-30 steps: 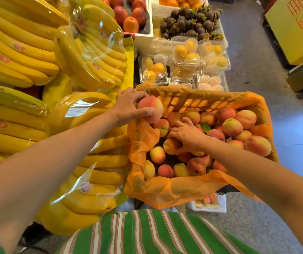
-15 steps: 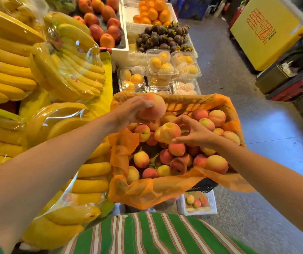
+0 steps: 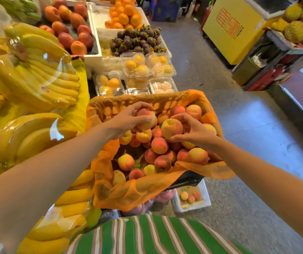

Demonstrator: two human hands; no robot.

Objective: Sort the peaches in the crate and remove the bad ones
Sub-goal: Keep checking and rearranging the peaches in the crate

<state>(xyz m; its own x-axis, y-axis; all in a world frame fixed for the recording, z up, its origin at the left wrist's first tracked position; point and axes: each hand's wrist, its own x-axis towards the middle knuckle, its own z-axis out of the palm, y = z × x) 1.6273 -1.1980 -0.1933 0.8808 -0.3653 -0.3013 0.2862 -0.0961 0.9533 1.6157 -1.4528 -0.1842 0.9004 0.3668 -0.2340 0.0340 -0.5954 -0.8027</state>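
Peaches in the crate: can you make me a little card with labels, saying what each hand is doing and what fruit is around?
Place: fruit stall
Left hand: fingers curled round a reddish peach, above the crate's far left
Right hand: holds a yellower peach beside it
Crate: orange-lined, heaped with loose peaches
Left of crate: bagged bananas
Behind crate: clear boxes of yellow fruit, dark mangosteens
Below crate: small white box with a few peaches
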